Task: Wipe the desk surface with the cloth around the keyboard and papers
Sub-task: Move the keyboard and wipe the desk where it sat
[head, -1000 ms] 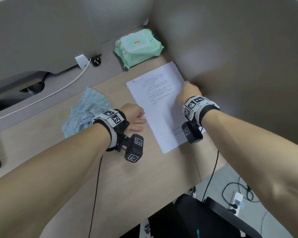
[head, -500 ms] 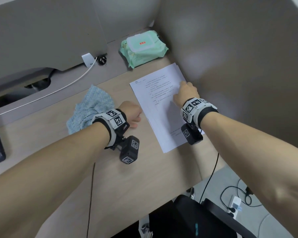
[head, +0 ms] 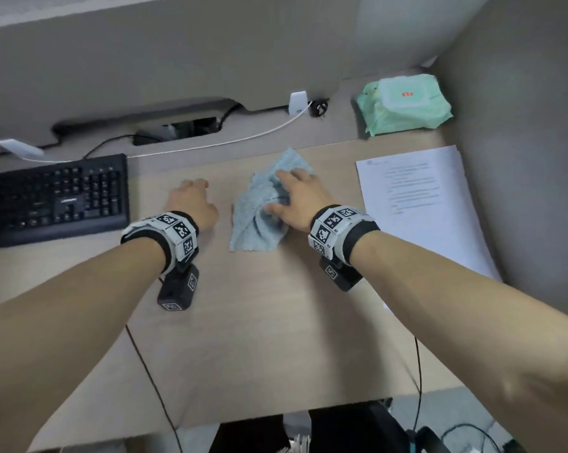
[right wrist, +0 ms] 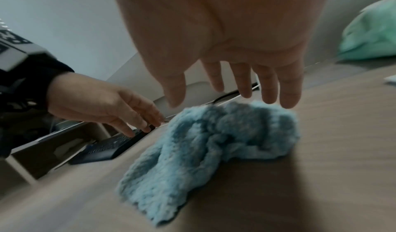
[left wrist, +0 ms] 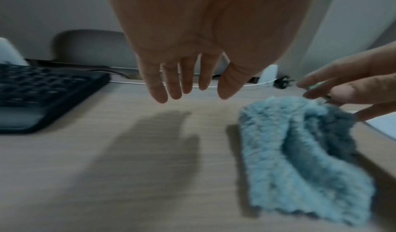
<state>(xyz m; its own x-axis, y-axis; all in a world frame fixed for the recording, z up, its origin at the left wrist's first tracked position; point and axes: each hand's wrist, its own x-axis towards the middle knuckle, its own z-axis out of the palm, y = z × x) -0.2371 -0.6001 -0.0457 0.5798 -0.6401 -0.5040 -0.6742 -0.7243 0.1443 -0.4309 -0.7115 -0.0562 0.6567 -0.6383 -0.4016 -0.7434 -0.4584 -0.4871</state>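
A crumpled light-blue cloth (head: 259, 217) (left wrist: 300, 151) (right wrist: 203, 144) lies on the wooden desk (head: 276, 322), between the black keyboard (head: 53, 197) at the left and the white papers (head: 420, 204) at the right. My right hand (head: 277, 191) (right wrist: 233, 100) is spread over the cloth's far half, fingers straight, fingertips at the fabric. My left hand (head: 191, 191) (left wrist: 193, 91) hovers open just above bare desk left of the cloth, near the keyboard's right end, holding nothing.
A green pack of wet wipes (head: 403, 103) sits in the back right corner against the partition wall. A white cable (head: 243, 138) and a plug run along the back ledge. The desk's front edge (head: 276, 420) is near, with a black chair below.
My right hand left the papers and moved left onto the cloth. My left hand moved from the papers' edge past the cloth toward the keyboard and uncurled. The view swung left, showing the keyboard.
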